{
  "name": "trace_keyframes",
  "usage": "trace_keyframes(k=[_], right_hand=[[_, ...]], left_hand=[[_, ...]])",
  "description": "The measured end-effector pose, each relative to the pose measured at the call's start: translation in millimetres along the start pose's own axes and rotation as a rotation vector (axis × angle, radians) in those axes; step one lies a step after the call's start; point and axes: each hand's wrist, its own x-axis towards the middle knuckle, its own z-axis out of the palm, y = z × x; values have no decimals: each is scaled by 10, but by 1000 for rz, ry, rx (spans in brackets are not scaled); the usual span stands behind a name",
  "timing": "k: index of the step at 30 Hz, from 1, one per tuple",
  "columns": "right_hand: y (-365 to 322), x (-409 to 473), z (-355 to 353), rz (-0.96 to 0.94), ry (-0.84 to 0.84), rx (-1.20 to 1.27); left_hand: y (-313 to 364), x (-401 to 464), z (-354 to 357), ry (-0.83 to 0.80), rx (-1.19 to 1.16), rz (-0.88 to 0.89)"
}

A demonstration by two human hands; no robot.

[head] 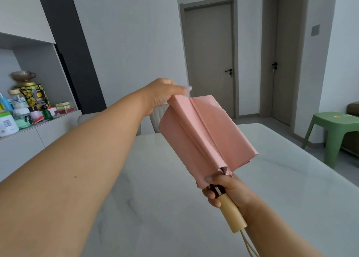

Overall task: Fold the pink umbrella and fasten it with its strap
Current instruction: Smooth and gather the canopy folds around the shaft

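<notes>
- Above the desk (272, 179) we hold the pink umbrella (206, 132) tilted (canopy collapsed, loose).
- Our right hand (225, 190) grips its wooden handle (232, 214).
- Our left hand (163, 95) pinches the canopy's far tip.

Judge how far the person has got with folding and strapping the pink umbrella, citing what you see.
Done: the pink fabric umbrella is collapsed, its canopy lying in flat pleats. In hand: the right hand grips the top of the pale wooden handle, while the left hand pinches the canopy's far corner, apparently straightening the folds. Left: rolling the pleats around the shaft and fastening the strap, which I cannot see.
</notes>
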Motion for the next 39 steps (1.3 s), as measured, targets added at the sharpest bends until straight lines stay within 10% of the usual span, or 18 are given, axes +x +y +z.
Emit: trace_keyframes(k=[17, 26, 33, 39], right_hand=[[-12, 9, 19, 9, 67, 45], [-9, 13, 27, 3, 133, 45], [2, 37, 1, 3, 85, 26], [-9, 17, 10, -8, 67, 16]], left_hand=[[-127, -226, 196, 334, -220, -33], [-253, -886, 822, -25, 95, 120], [-425, -995, 884, 37, -525, 36], [-670, -1091, 1165, 293, -81, 61]])
